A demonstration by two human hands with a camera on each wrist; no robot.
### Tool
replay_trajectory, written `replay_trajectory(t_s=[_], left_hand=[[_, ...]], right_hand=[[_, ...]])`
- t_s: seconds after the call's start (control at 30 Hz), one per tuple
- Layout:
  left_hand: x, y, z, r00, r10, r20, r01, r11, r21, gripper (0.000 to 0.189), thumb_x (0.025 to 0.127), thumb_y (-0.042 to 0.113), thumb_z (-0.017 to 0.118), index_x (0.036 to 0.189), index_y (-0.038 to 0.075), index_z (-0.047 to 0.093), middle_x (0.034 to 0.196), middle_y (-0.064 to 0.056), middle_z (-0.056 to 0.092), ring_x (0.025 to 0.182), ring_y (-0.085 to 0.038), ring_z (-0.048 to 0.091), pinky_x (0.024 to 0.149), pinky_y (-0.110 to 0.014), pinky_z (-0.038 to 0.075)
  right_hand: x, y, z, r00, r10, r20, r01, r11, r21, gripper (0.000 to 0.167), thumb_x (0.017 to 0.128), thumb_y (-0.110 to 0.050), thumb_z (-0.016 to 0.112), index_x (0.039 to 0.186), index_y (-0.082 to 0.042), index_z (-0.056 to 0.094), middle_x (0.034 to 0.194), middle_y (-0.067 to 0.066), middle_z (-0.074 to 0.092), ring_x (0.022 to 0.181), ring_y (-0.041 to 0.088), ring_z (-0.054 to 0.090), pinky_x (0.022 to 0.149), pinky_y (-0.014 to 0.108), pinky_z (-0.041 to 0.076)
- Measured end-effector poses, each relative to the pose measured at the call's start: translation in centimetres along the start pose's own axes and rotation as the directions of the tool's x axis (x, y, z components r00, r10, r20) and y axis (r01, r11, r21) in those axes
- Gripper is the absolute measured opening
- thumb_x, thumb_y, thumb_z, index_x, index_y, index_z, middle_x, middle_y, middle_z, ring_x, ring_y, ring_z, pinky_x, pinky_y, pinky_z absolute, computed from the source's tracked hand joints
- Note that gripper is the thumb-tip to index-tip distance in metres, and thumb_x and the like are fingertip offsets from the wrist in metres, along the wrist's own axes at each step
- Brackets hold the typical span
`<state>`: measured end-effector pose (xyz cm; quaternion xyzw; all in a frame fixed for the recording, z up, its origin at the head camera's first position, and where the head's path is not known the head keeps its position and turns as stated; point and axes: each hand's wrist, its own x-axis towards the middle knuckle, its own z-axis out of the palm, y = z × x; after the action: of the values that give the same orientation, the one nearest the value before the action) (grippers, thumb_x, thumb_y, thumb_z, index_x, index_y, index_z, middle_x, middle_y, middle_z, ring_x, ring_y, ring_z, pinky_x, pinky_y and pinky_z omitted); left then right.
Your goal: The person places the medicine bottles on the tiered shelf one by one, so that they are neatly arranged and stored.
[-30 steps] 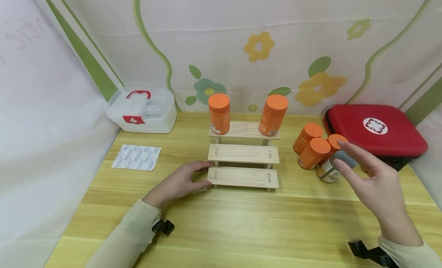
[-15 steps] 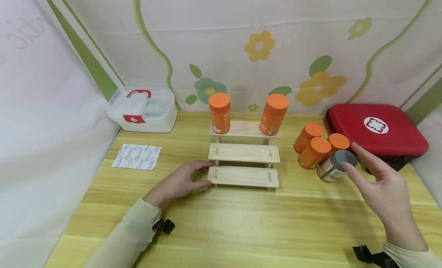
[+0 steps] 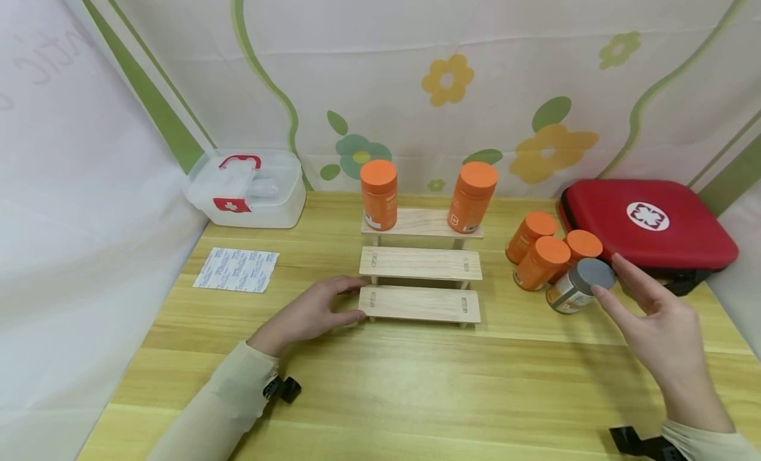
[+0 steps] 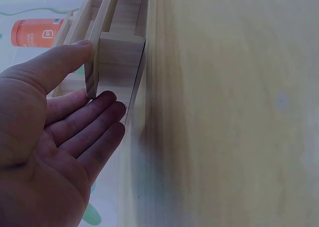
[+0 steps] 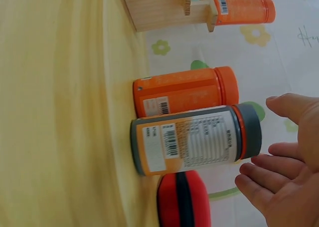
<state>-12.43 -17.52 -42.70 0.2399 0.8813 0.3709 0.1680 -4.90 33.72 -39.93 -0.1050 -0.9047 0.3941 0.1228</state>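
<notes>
My left hand (image 3: 309, 316) holds the left end of the lowest step of a three-tier wooden rack (image 3: 419, 304). In the left wrist view, its thumb lies on the plank's edge and its other fingers extend beside the end. The right hand (image 3: 662, 335) is spread, thumb and fingers on either side of the grey lid of a jar (image 3: 572, 296). In the right wrist view a gap shows between the thumb and that grey lid (image 5: 250, 130). Several orange jars (image 3: 541, 263) stand close behind the grey-lidded one. Two more orange jars (image 3: 378, 200) stand upright on the top tier.
A red first-aid case (image 3: 648, 220) lies at the back right, just behind the jars. At the back left is a clear plastic first-aid box (image 3: 255, 207). A printed white sheet (image 3: 234, 269) lies flat in front of it. A patterned cloth (image 3: 416, 117) hangs behind the wooden table (image 3: 416, 388).
My right hand has shifted slightly right and down, from above the grey lid to beside it. The left hand, the rack and the jars stay where they were.
</notes>
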Motion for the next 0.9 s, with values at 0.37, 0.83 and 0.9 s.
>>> replay_trajectory(t_s=[0.37, 0.83, 0.9], left_hand=[[0.0, 0.1, -0.1, 1.0, -0.012, 0.005, 0.012, 1.0, -0.003, 0.061, 0.102, 0.033, 0.078, 0.156, 0.015, 0.058, 0.157, -0.008, 0.061, 0.148, -0.031, 0.056, 0.125, -0.056, 0.045], [0.0, 0.1, 0.0, 1.0, -0.019, 0.002, 0.019, 1.0, -0.02, 0.061, 0.101, 0.034, 0.079, 0.155, 0.016, 0.058, 0.156, -0.007, 0.062, 0.147, -0.03, 0.056, 0.125, -0.055, 0.045], [0.0, 0.1, 0.0, 1.0, -0.016, 0.001, 0.016, 1.0, -0.019, 0.06, 0.101, 0.033, 0.079, 0.155, 0.016, 0.059, 0.156, -0.007, 0.062, 0.147, -0.03, 0.056, 0.125, -0.055, 0.045]], right_hand=[[0.9, 2.0, 0.4, 0.996, 0.048, 0.079, -0.053, 0.997, 0.062, 0.082, 0.099, -0.029, 0.081, 0.167, -0.008, 0.04, 0.164, 0.008, 0.05, 0.116, -0.028, 0.05, 0.085, -0.006, 0.045], [1.5, 2.5, 1.7, 0.996, 0.067, 0.064, -0.069, 0.997, 0.034, 0.077, 0.098, -0.031, 0.082, 0.157, 0.006, 0.05, 0.148, 0.032, 0.06, 0.092, -0.031, 0.052, 0.075, -0.002, 0.052], [1.5, 2.4, 1.7, 0.995, 0.072, 0.064, -0.075, 0.997, 0.036, 0.077, 0.098, -0.032, 0.083, 0.156, 0.007, 0.05, 0.145, 0.023, 0.066, 0.092, -0.031, 0.053, 0.074, -0.001, 0.052]])
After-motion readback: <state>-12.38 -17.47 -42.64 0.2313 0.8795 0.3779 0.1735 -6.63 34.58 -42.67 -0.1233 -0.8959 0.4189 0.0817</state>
